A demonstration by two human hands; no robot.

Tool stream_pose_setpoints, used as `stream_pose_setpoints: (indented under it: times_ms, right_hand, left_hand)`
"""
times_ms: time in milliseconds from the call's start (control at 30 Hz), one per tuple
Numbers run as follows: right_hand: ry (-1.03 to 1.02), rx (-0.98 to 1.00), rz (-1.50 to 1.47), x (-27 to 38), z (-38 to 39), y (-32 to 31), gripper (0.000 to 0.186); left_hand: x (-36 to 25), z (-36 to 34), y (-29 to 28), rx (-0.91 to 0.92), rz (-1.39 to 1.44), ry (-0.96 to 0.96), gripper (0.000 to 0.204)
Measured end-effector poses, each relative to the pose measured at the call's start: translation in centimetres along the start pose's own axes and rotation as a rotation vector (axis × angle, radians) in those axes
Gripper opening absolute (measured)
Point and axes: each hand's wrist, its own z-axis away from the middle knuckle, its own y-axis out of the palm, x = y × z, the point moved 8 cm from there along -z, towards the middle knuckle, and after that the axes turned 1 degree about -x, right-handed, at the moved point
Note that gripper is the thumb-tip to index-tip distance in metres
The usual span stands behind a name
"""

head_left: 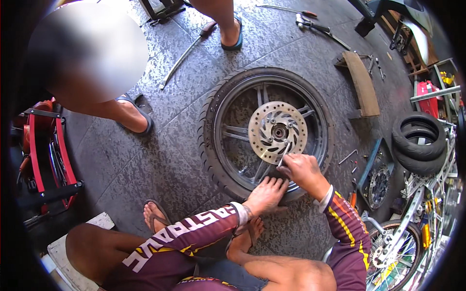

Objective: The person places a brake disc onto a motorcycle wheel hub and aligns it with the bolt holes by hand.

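A motorcycle wheel (221, 160) with a black tyre and grey spokes lies flat on the floor in front of me. Its silver, perforated brake disc (260, 121) faces up, with the hub at its centre. My right hand (303, 172) is closed on a slim silver tool (286, 152), probably a wrench or key, reaching onto the disc's lower right part; its tip is hard to make out. My left hand (267, 194) grips the tyre's near edge, fingers over the top, just left of and below my right hand.
Two people's sandalled feet (136, 119) (230, 34) stand beyond the wheel. Long levers (177, 63), a hammer (307, 23), a wooden block (360, 82) and wrenches lie around. Right are stacked tyres (420, 160), a tray (367, 162) and bicycle parts; left, a red metal stand (34, 160).
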Motion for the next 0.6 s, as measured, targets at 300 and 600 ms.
stream_pose_setpoints:
  times_ms: [300,600]
  right_hand:
    - [-0.266,-0.138,-0.046,0.3,-1.0,-0.9,0.043]
    - [-0.095,-0.756,-0.355,3.2,-3.9,0.5,0.023]
  left_hand:
    - [0.0,0.4,-0.5,0.002,0.015,-0.021,0.086]
    - [0.8,1.1,-0.6,-0.108,0.107,0.128,0.054]
